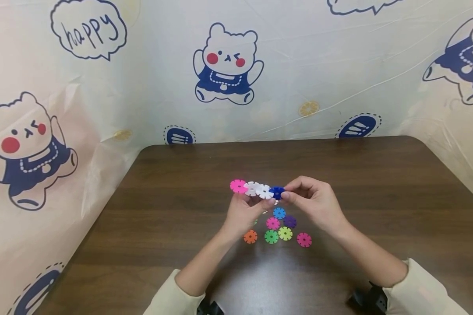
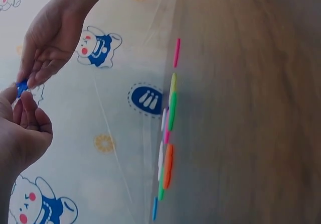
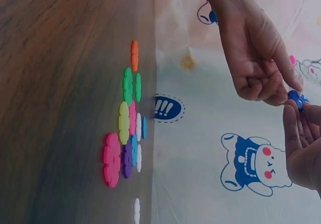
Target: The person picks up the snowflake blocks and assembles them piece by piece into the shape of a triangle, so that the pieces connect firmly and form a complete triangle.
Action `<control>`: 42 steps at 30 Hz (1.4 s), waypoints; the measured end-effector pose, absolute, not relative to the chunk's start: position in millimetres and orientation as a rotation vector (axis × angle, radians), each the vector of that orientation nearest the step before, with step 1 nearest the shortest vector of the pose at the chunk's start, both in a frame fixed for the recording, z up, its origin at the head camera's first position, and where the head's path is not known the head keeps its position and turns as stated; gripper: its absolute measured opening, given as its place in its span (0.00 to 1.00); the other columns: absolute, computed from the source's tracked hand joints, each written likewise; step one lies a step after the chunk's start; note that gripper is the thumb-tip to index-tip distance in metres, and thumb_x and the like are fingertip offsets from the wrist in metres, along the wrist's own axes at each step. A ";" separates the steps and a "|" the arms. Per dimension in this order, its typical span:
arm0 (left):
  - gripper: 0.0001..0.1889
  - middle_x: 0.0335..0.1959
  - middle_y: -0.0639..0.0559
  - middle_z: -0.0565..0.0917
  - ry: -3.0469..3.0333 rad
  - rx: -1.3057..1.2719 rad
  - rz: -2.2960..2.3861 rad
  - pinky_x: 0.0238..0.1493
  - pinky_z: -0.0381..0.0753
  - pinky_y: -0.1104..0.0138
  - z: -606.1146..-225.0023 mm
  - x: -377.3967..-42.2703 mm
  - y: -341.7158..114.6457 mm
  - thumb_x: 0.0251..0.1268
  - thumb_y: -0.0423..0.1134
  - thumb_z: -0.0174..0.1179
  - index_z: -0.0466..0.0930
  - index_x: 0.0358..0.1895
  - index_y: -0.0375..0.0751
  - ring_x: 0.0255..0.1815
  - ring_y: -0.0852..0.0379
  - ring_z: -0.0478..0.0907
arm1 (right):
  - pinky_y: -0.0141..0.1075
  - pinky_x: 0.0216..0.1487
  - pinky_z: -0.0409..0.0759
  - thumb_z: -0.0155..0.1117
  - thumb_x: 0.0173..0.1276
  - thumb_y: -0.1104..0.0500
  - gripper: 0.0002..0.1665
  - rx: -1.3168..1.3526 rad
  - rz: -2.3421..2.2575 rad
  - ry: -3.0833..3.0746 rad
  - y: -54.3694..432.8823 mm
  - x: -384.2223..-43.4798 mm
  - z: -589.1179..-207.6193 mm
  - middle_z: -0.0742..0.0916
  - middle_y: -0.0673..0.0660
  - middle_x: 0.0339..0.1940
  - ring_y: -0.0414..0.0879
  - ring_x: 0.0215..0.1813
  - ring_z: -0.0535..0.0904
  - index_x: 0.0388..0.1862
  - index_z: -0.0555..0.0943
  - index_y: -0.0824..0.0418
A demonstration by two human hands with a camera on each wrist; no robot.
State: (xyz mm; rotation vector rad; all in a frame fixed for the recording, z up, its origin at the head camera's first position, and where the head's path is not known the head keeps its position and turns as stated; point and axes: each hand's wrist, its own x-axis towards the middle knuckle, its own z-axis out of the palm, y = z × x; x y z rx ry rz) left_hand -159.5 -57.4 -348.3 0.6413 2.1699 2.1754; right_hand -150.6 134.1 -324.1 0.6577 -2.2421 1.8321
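A short chain of notched plastic discs is held up over the table: a pink disc (image 1: 238,186) at the left end, white discs (image 1: 252,188) in the middle, a dark blue disc (image 1: 277,192) at the right end. My left hand (image 1: 242,215) grips the chain from below, its thumb by the join of white and blue. Thumb and fingers of my right hand (image 1: 318,202) pinch the dark blue disc from the right. In the right wrist view the blue disc (image 3: 298,99) sits between both hands' fingertips, and much of the white part is hidden.
Loose discs lie flat on the brown table (image 1: 173,197) below the hands, among them an orange disc (image 1: 250,236), a green disc (image 1: 271,236), a purple disc (image 1: 289,221) and a magenta disc (image 1: 304,239). A printed cloth (image 1: 161,65) hangs behind the table.
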 end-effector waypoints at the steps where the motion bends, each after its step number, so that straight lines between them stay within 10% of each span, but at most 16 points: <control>1: 0.17 0.35 0.45 0.81 2.172 0.634 2.179 0.37 0.80 0.67 -348.2 -159.6 -60.0 0.56 0.38 0.66 0.76 0.43 0.30 0.33 0.56 0.78 | 0.33 0.28 0.80 0.65 0.59 0.68 0.05 0.651 1.822 -2.246 134.8 -150.5 -324.2 0.84 0.57 0.29 0.46 0.27 0.81 0.34 0.81 0.68; 8: 0.33 0.28 0.51 0.79 2.245 0.634 2.285 0.29 0.74 0.73 -347.8 -164.7 -83.7 0.43 0.55 0.69 0.77 0.43 0.28 0.28 0.58 0.74 | 0.36 0.33 0.82 0.66 0.59 0.68 0.05 0.587 1.823 -2.256 143.2 -149.5 -324.6 0.85 0.56 0.29 0.50 0.30 0.83 0.35 0.80 0.67; 21: 0.18 0.32 0.42 0.81 2.135 0.717 2.209 0.34 0.79 0.69 -349.9 -160.6 -63.0 0.55 0.38 0.66 0.77 0.42 0.27 0.30 0.57 0.76 | 0.33 0.31 0.81 0.65 0.58 0.70 0.05 0.691 1.870 -2.170 137.9 -149.6 -326.6 0.84 0.58 0.29 0.45 0.29 0.82 0.34 0.80 0.70; 32: 0.24 0.38 0.44 0.82 2.099 0.752 2.193 0.43 0.80 0.61 -349.3 -162.3 -52.5 0.52 0.49 0.66 0.77 0.44 0.32 0.40 0.50 0.79 | 0.32 0.28 0.80 0.64 0.59 0.70 0.03 0.658 1.911 -2.152 129.7 -148.6 -325.8 0.84 0.55 0.28 0.45 0.25 0.79 0.33 0.80 0.70; 42: 0.16 0.35 0.43 0.82 2.201 0.593 2.147 0.43 0.80 0.63 -345.8 -162.4 -50.7 0.55 0.38 0.66 0.78 0.42 0.31 0.38 0.53 0.80 | 0.35 0.30 0.81 0.65 0.58 0.69 0.04 0.653 1.933 -2.160 129.7 -149.5 -326.9 0.83 0.57 0.28 0.48 0.26 0.79 0.34 0.80 0.68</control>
